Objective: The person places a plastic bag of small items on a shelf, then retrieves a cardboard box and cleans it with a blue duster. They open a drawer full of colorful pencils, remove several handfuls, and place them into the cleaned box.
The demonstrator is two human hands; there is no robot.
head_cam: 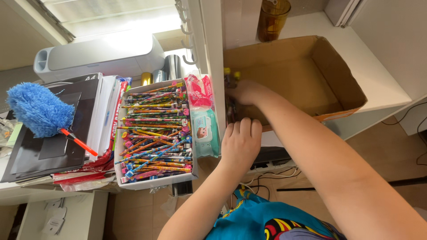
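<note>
An open brown cardboard box lies on a white shelf. My right hand reaches into its left end and closes around a small bundle of pencils with yellow tops, held against the box's left wall. My left hand rests on the box's near left corner, its fingers curled over the rim. A white box packed with several colourful patterned pencils sits just left of a white upright panel, apart from both hands.
Wet-wipe packs stand between the pencil box and the panel. A blue duster with an orange handle lies on black folders and stacked paper at left. An amber cup stands behind the cardboard box. Cables and a power strip lie on the floor.
</note>
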